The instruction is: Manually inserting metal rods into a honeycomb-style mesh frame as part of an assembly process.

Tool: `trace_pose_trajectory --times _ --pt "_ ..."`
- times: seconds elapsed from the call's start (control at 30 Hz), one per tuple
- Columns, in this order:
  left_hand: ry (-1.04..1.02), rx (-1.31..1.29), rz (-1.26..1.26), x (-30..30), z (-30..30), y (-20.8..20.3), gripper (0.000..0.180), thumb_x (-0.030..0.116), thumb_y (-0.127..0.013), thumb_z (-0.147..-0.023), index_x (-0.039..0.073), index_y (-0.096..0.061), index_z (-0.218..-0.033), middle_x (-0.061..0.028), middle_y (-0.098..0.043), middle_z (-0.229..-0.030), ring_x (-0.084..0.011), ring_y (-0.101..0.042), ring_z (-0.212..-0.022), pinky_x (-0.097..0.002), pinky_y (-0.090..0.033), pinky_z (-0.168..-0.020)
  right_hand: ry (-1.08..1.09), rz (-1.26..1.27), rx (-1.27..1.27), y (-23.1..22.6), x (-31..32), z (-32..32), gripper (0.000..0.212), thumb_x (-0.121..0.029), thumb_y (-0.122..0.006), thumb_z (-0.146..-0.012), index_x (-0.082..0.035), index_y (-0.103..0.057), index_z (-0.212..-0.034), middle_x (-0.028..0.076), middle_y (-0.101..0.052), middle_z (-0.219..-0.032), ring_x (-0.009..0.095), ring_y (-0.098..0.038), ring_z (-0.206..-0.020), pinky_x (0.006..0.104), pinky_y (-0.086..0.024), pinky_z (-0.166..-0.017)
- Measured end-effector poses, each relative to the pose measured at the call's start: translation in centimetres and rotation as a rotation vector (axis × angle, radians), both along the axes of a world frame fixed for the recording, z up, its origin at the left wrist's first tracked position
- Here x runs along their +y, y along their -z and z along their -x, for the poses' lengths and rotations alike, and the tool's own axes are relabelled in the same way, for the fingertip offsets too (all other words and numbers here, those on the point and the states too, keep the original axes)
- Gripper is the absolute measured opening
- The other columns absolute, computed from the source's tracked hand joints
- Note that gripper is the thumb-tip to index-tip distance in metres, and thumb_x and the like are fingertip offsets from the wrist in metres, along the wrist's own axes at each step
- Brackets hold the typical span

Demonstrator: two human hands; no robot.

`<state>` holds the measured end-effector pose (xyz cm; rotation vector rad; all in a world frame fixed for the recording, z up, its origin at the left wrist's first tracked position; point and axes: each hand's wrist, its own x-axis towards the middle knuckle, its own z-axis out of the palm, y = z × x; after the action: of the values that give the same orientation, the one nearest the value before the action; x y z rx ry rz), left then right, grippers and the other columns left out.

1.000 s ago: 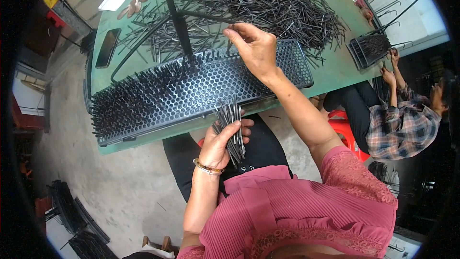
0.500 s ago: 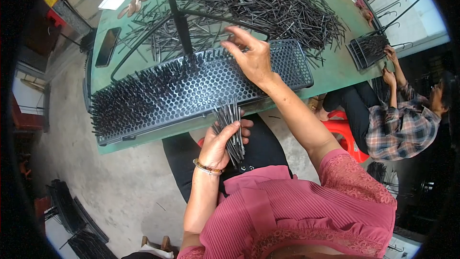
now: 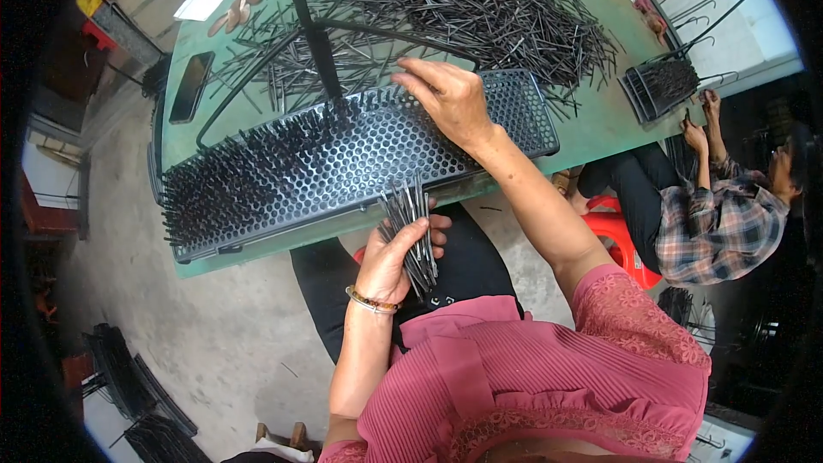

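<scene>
In my left hand (image 3: pixel 390 257) is a bundle of thin dark strips (image 3: pixel 411 227), gripped between thumb and fingers below the near edge of a long black perforated tray (image 3: pixel 360 171). Many short black strips (image 3: pixel 231 171) stand upright in the tray's holes over its left part and along its far edge. Above the far edge, right of the standing strips, is my right hand (image 3: pixel 450 103). Its thumb and fingers are drawn together in a pinch pointing left; whatever lies between the tips is too small to make out.
A big heap of loose dark strips (image 3: pixel 497 13) covers the far side of the green table (image 3: pixel 591 124). A black metal stand (image 3: pixel 319 51) rises behind the tray. A phone (image 3: pixel 192 87) lies at left. Another person (image 3: pixel 720 223) works at a smaller rack (image 3: pixel 660 90) on the right.
My right hand has shifted slightly down and its thumb and fingertips have come closer together. My left hand keeps its place with the bundle. At right, the other person's hand has moved slightly.
</scene>
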<state>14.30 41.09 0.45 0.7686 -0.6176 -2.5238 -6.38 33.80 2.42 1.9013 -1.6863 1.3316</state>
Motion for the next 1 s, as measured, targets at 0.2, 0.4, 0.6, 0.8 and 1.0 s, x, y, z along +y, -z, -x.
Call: trace_pose_trajectory --times 0.2,0.4,0.6,0.8,1.0 --pt "-0.009 0.003 -0.005 0.1 0.0 0.0 0.032 0.010 -0.058 -0.087 -0.003 -0.051 -0.116 -0.0147 -0.063 -0.096 -0.0159 -0.062 -0.077 -0.0270 -0.054 -0.065 -0.070 0.032 0.099 -0.5 -0.2 0.0 0.018 -0.012 -0.071 -0.075 -0.001 -0.066 -0.090 0.011 -0.068 -0.083 0.023 -0.066 -0.069 0.0306 -0.053 -0.059" --pt "0.000 0.011 -0.006 0.0 0.0 0.0 0.031 0.010 -0.058 -0.087 -0.003 -0.052 -0.115 -0.0156 -0.063 -0.098 -0.0175 -0.063 -0.080 -0.0283 -0.054 -0.067 -0.076 -0.037 0.086 -0.5 0.1 0.0 0.019 -0.012 -0.071 -0.075 -0.001 -0.066 -0.089 0.011 -0.068 -0.082 0.024 -0.066 -0.070 0.0310 -0.052 -0.059" --pt "0.006 0.017 0.004 0.0 -0.1 0.0 0.032 0.010 -0.058 -0.087 -0.003 -0.051 -0.115 -0.0165 -0.063 -0.100 -0.0187 -0.063 -0.082 -0.0296 -0.054 -0.070 -0.025 -0.103 0.040 -0.8 0.3 -0.3 0.019 -0.011 -0.068 -0.078 0.000 -0.065 -0.094 0.012 -0.067 -0.082 0.025 -0.066 -0.070 0.0315 -0.053 -0.060" --pt "-0.011 0.007 -0.018 0.0 0.1 -0.5 0.033 0.009 -0.059 -0.087 -0.005 -0.051 -0.115 -0.0187 -0.062 -0.103 -0.0202 -0.063 -0.086 -0.0309 -0.054 -0.074 -0.084 -0.020 0.090 -1.1 -0.6 0.6 0.018 -0.014 -0.064 -0.082 0.000 -0.062 -0.093 0.015 -0.066 -0.081 0.029 -0.065 -0.071 0.0357 -0.051 -0.060" --pt "-0.006 -0.005 0.002 0.1 0.2 -0.3 0.032 0.009 -0.059 -0.087 -0.006 -0.051 -0.115 -0.0190 -0.062 -0.104 -0.0210 -0.063 -0.088 -0.0318 -0.054 -0.076 -0.107 -0.158 0.073 -0.7 -0.6 0.4 0.020 -0.009 -0.064 -0.081 0.001 -0.063 -0.098 0.015 -0.066 -0.089 0.029 -0.065 -0.079 0.0344 -0.053 -0.066"
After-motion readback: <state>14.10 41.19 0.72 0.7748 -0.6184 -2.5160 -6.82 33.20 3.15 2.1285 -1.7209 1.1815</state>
